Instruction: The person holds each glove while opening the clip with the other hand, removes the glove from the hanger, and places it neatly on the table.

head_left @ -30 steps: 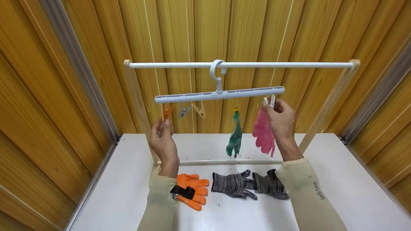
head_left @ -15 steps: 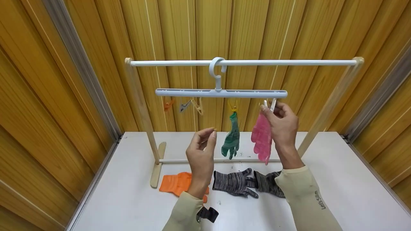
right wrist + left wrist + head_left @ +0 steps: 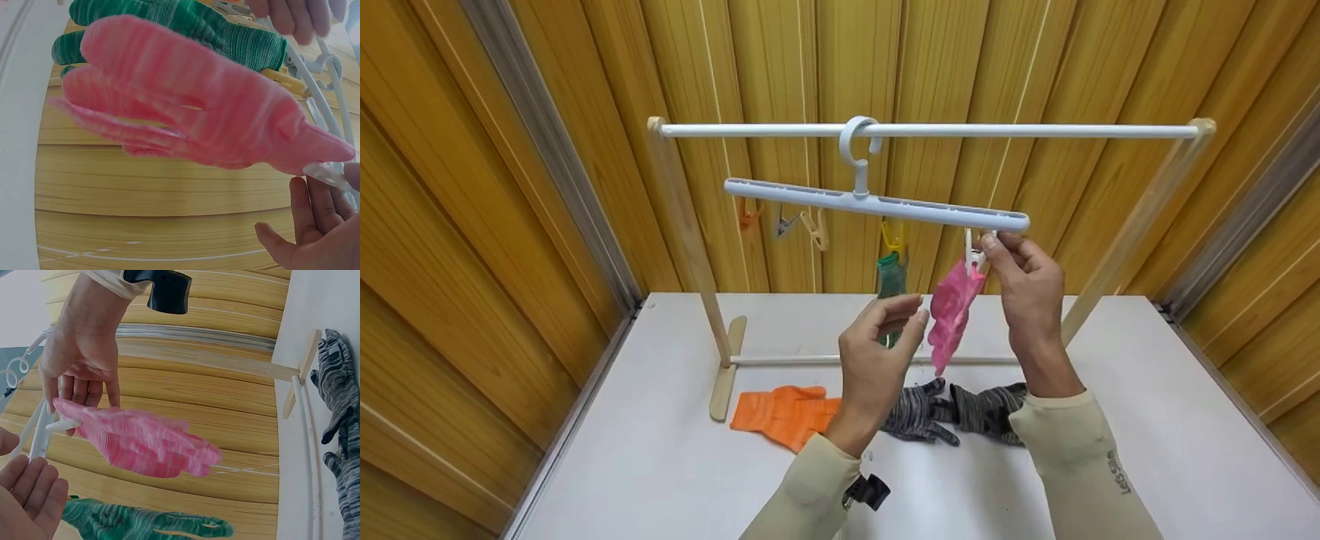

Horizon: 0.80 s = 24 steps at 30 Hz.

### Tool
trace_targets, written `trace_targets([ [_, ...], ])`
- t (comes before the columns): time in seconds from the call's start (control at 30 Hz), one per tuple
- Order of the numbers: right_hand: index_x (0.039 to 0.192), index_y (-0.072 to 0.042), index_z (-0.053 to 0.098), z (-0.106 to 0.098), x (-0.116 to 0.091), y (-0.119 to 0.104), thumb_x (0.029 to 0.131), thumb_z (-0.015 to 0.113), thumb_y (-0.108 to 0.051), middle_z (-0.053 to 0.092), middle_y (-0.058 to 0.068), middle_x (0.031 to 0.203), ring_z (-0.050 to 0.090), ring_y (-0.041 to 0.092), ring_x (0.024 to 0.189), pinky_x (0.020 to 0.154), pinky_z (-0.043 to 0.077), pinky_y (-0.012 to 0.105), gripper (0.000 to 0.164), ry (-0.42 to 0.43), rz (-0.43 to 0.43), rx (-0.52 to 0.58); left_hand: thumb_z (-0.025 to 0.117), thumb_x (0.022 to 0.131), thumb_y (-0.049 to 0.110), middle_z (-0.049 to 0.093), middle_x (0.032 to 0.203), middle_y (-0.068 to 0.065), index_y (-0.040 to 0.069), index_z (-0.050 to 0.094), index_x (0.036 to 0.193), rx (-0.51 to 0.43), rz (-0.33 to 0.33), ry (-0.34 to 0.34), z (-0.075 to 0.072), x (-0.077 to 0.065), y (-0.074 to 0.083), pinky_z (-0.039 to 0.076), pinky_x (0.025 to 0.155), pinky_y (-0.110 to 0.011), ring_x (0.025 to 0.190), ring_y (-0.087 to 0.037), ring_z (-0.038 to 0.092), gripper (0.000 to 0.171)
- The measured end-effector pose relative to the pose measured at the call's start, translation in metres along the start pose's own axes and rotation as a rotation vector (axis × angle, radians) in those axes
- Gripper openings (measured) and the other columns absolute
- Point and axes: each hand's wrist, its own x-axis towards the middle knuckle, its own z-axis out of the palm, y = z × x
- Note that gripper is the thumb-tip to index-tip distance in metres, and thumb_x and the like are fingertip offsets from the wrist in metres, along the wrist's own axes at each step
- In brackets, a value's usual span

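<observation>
My right hand [image 3: 1031,300] pinches the white clothespin [image 3: 975,261] near the right end of the pale hanger [image 3: 870,202]. A pink glove [image 3: 954,311] hangs from that clothespin, seen close up in both wrist views. Left of it floats my left hand [image 3: 877,360], fingers loosely bent, thumb apart from the fingertips and nothing held. Behind that hand, a green glove [image 3: 891,277] hangs from a yellow clothespin [image 3: 893,235], its lower part mostly hidden in the head view. The hanger hooks over a white rod [image 3: 1035,131] and tilts down to the right.
Orange [image 3: 748,216], grey [image 3: 784,225] and beige [image 3: 816,229] clothespins hang bare on the hanger's left half. On the white table [image 3: 607,450] lie an orange glove [image 3: 784,412], a grey striped glove [image 3: 916,414] and a dark striped glove [image 3: 986,409]. Wooden posts [image 3: 690,247] carry the rod.
My left hand has left the orange clothespin and moved right, to near the pink glove. The hanger's right end has dipped and its left end risen. My right hand stays at the white clothespin.
</observation>
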Motion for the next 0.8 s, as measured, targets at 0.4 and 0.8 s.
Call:
trace_targets([
  [0.4, 0.118, 0.006, 0.077, -0.009, -0.010, -0.007, 0.098, 0.080, -0.013, 0.080, 0.001, 0.103, 0.074, 0.018, 0.104, 0.096, 0.056, 0.028, 0.028, -0.029, -0.073, -0.041, 0.088, 0.091, 0.020, 0.076, 0.114, -0.007, 0.003, 0.075, 0.121, 0.156, 0.035, -0.047, 0.037, 0.007, 0.008, 0.058, 0.093, -0.025, 0.104, -0.012, 0.071, 0.037],
  [0.8, 0.122, 0.004, 0.076, -0.002, -0.015, -0.006, 0.095, 0.080, -0.002, 0.080, 0.008, 0.107, 0.075, 0.023, 0.104, 0.095, 0.057, 0.032, 0.028, -0.171, -0.095, 0.011, 0.079, 0.098, 0.013, 0.078, 0.104, -0.004, 0.001, 0.077, 0.113, 0.098, 0.054, 0.027, 0.027, 0.009, 0.005, 0.060, 0.088, -0.026, 0.095, -0.012, 0.074, 0.019],
])
